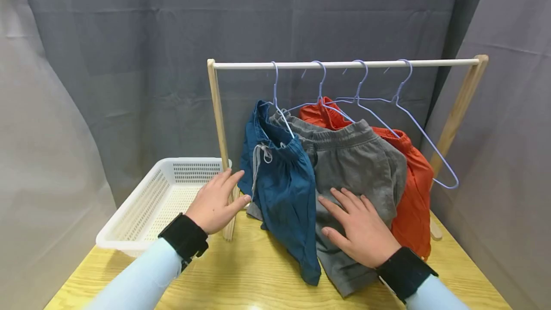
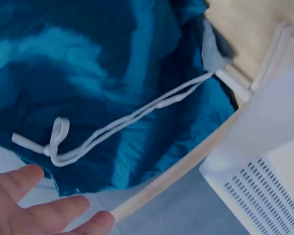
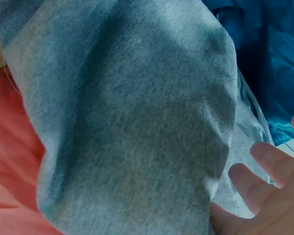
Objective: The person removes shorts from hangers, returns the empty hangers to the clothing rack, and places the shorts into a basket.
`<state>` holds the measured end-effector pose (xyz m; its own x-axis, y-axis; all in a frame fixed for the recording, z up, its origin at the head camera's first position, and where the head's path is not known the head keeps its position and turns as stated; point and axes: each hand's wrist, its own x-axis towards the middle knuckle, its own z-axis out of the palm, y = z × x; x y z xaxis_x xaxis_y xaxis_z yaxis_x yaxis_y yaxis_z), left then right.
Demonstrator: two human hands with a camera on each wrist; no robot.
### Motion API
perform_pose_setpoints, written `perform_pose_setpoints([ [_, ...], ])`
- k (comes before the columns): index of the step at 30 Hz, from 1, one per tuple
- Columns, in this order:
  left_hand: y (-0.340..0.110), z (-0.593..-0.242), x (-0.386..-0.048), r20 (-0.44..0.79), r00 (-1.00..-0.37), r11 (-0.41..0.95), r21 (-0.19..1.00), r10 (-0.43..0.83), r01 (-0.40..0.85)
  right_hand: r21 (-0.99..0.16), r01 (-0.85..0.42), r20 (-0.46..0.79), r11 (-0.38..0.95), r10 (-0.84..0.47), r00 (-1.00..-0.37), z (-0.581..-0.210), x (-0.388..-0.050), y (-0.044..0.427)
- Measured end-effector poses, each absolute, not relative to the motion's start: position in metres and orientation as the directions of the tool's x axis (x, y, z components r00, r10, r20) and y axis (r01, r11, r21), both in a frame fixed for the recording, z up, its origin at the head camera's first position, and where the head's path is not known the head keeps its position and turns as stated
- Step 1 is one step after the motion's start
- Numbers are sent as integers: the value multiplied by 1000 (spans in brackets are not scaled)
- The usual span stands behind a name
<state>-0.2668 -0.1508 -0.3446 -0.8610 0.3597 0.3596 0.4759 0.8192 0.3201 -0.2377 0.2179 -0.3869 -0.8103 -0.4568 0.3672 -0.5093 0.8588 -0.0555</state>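
Note:
Blue shorts (image 1: 284,181) with a white drawstring (image 2: 132,117) hang from a lilac hanger (image 1: 275,90) at the rack's left. Beside them, grey shorts (image 1: 357,157) hang in front of red shorts (image 1: 415,195). My left hand (image 1: 217,204), fingers spread, is by the rack's left post, left of the blue shorts, holding nothing. My right hand (image 1: 363,231) is spread in front of the grey shorts; whether it touches them I cannot tell. In the right wrist view its fingers (image 3: 252,188) lie beside the grey cloth (image 3: 152,122).
A white basket (image 1: 146,204) stands at the left, next to the rack's wooden post (image 1: 218,118). The white rail (image 1: 344,65) carries several hangers; the rightmost hanger (image 1: 426,135) reaches past the red shorts. Grey curtains surround the wooden table (image 1: 241,271).

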Motion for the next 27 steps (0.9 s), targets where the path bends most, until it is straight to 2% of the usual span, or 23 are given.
perform_pose_setpoints([
  [14,-165,-325,-301,299,-920,815,447,252,368,-55,-512,356,857,-462,-812,-387,-235,219],
  [27,-171,-317,-326,311,-941,665,675,137,320,-47,-511,360,858,-463,-810,-387,-234,218],
])
